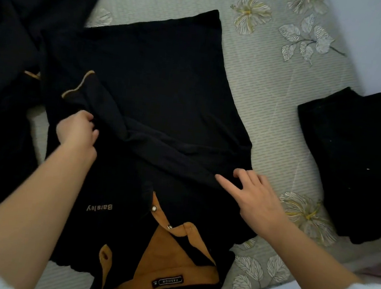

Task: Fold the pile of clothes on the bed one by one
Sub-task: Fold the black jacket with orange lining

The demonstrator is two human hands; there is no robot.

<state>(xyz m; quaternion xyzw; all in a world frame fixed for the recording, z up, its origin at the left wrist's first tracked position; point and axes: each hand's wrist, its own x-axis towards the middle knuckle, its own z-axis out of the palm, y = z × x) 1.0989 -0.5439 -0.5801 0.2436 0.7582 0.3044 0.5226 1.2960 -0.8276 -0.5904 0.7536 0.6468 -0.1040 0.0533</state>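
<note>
Black polo shirt (pixel 158 82) on floral bed (pixel 269 119)

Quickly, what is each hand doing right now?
Left hand: closed, gripping the sleeve of the shirt.
Right hand: open, fingertips on the shirt.

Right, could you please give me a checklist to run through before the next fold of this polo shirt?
1. Left-hand grip holds the sleeve: ok.
2. Right-hand grip rests open on the polo shirt: ok.
3. Shirt body flat: not ok, creased across the middle.
4. Other sleeve folded in: cannot tell.
5. Bed sheet free between shirt and folded black garment: ok.
</note>
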